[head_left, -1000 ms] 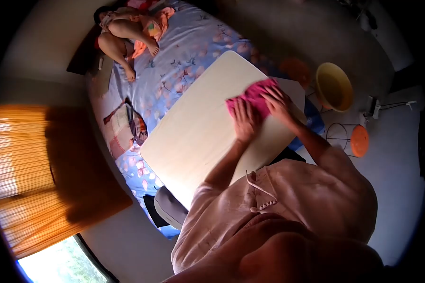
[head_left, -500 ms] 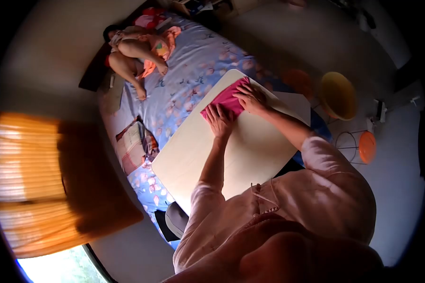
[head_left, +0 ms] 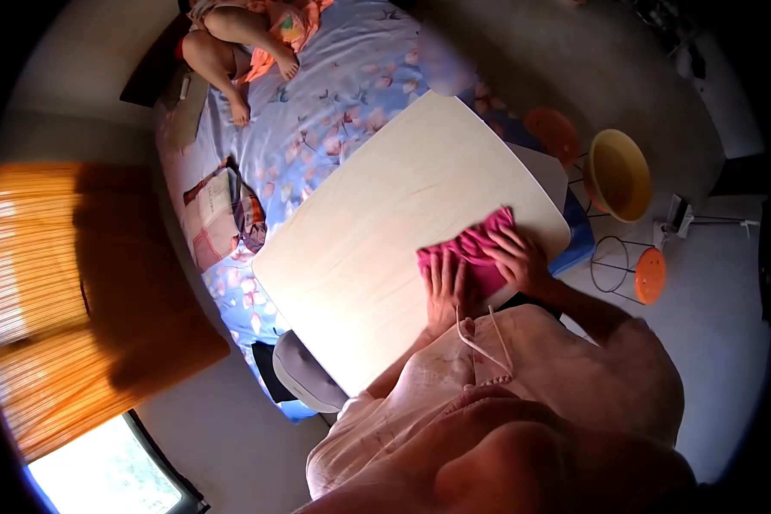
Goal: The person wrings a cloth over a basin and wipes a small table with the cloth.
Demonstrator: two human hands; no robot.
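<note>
A magenta cloth (head_left: 474, 248) lies bunched on the pale wooden tabletop (head_left: 360, 231), close to the edge nearest my body. On its left part rests my left hand (head_left: 445, 291), with fingers stretched out and lying flat. My right hand (head_left: 522, 264) presses on the cloth's right side, its fingers spread. Both palms face down, and part of the cloth is hidden beneath them.
Beyond the table is a bed with a floral blue sheet (head_left: 317, 111), where a person's bare legs (head_left: 218, 64) show. Folded fabric (head_left: 212, 218) lies at the left. A yellow basin (head_left: 618, 176) and orange stool (head_left: 650, 276) stand right.
Both hands have drawn the cloth from the table's far end back toward my body. The cloth is now more wrinkled, and the view has shifted slightly.
</note>
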